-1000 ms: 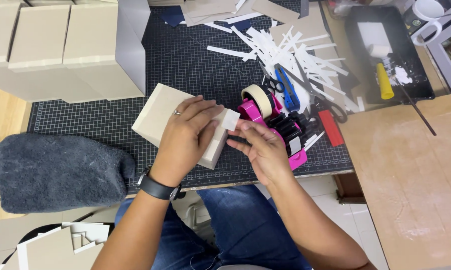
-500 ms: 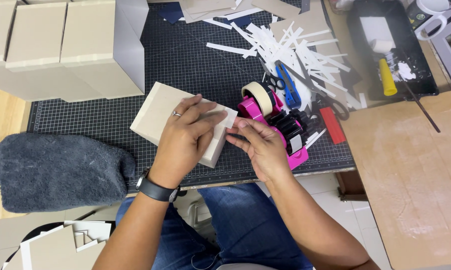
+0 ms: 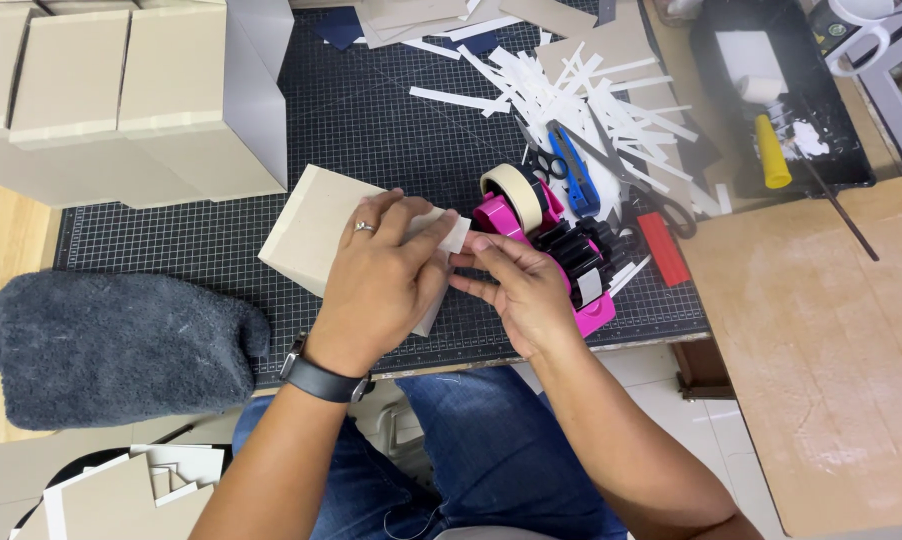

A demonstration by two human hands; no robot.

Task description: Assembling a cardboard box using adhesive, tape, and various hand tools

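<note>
A small beige cardboard box (image 3: 311,225) lies on the dark gridded cutting mat (image 3: 371,130). My left hand (image 3: 386,280) is spread flat over the box's right half, fingers pressing near its corner. My right hand (image 3: 526,290) touches the same corner, fingertips pinching a short strip of pale tape (image 3: 458,235) against the box's edge. Right behind my right hand stands a pink tape dispenser (image 3: 561,240) with a roll of beige masking tape (image 3: 513,190).
Larger beige boxes (image 3: 141,90) stand at the back left. A grey fuzzy cloth (image 3: 101,345) lies at the left. White paper strips (image 3: 581,90), scissors (image 3: 546,160), a blue cutter (image 3: 574,175), a red object (image 3: 661,248) and a black glue tray (image 3: 771,100) sit behind. A wooden board (image 3: 821,340) lies right.
Both hands have stayed on the box's right corner. My right fingers have shifted slightly along the tape at that edge; the box has barely moved.
</note>
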